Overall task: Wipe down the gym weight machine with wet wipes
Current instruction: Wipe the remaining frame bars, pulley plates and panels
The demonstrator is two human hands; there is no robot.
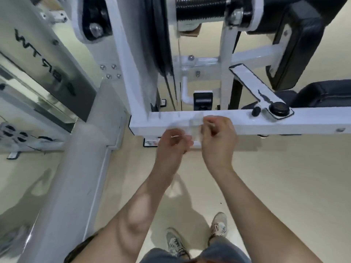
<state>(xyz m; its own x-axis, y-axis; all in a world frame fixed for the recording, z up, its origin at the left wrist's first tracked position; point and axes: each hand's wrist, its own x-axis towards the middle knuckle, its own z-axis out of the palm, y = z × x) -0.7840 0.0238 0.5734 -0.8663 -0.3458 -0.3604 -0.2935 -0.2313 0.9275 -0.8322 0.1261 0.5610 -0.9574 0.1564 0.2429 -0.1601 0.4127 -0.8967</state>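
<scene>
A white-framed weight machine fills the upper view, with its horizontal white bar [266, 121] running from centre to the right edge. In front of that bar, my left hand [171, 144] and my right hand [218, 135] both pinch a pale, blurred wet wipe [195, 128] stretched between them. The wipe is thin and half see-through, so its edges are hard to make out. Both hands are close together, at the bar's left end.
Black pulley wheel [161, 44] and cables hang above the bar. A black knob [279, 109] sits on the bar at right, black seat pads [313, 92] behind it. A weight-stack shroud [47, 59] stands at left. Beige floor and my shoes [218, 224] are below.
</scene>
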